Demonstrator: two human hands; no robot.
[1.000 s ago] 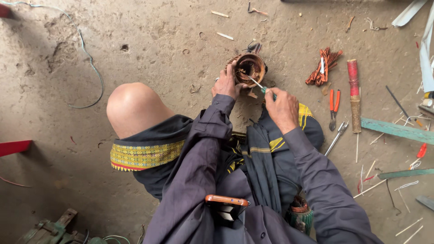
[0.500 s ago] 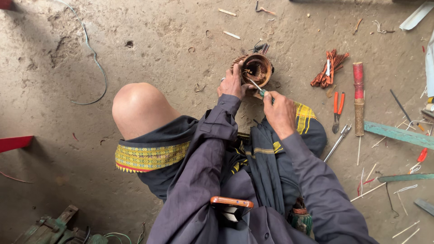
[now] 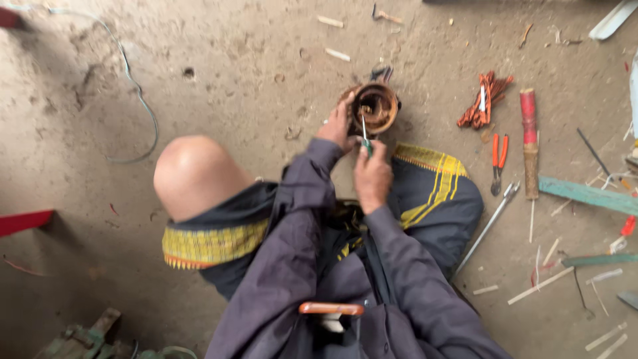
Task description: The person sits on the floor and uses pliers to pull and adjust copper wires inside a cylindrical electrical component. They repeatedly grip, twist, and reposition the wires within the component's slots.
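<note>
A round motor stator with copper windings (image 3: 376, 106) stands on the dirt floor in front of me. My left hand (image 3: 337, 126) grips its left rim and steadies it. My right hand (image 3: 372, 173) is closed on a thin screwdriver with a green handle (image 3: 365, 138), its tip pushed into the stator's bore. Both arms wear dark purple sleeves. My bare left knee (image 3: 196, 174) is raised at the left, above a dark cloth with a yellow patterned border.
To the right on the floor lie a coil of orange wire (image 3: 483, 101), orange-handled pliers (image 3: 499, 159), a red-and-wood handled tool (image 3: 529, 143), a long metal tool (image 3: 488, 226), a teal strip (image 3: 588, 195) and several thin sticks. A loose wire (image 3: 136, 93) curves at the left.
The view has shifted a little and my right hand has moved left, bringing the screwdriver from the stator's right edge upright into its bore. The left hand keeps its hold.
</note>
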